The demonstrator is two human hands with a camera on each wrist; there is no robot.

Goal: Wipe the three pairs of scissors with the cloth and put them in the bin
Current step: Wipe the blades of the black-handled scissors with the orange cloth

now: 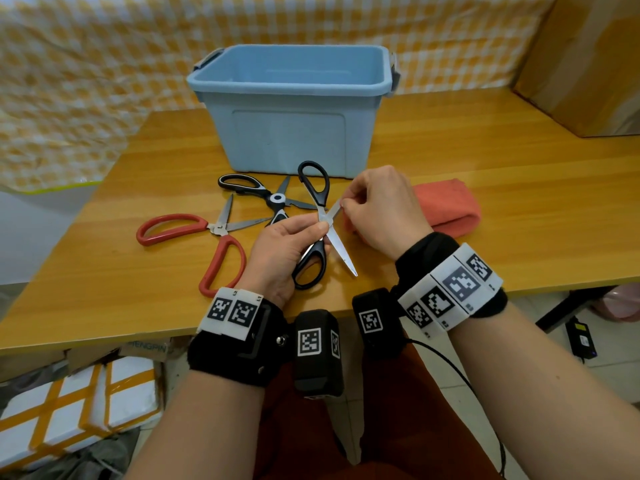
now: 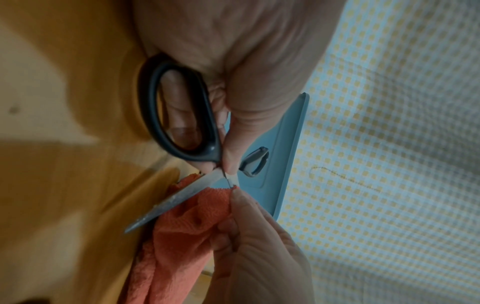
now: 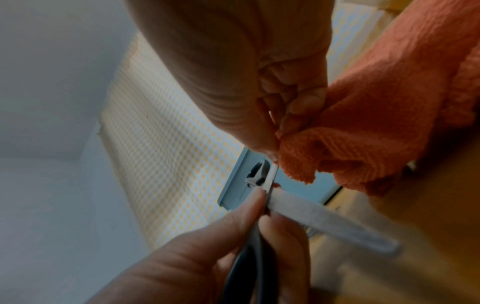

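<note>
Both wrists wear black bands in the head view, and above them the left hand (image 1: 277, 251) pinches the open black scissors (image 1: 320, 223) at the middle, while the right hand (image 1: 381, 209) pinches one blade tip with a bit of the cloth (image 1: 450, 209); the red scissors (image 1: 194, 237) and the grey scissors (image 1: 263, 197) lie open on the table (image 1: 485, 161), in front of the blue bin (image 1: 294, 109). Left wrist view: the left thumb and fingers (image 2: 182, 115) clamp the black handle, and the orange cloth hangs by the blades. Right wrist view: the right fingers (image 3: 298, 102) bunch the cloth tight at the blade.
</note>
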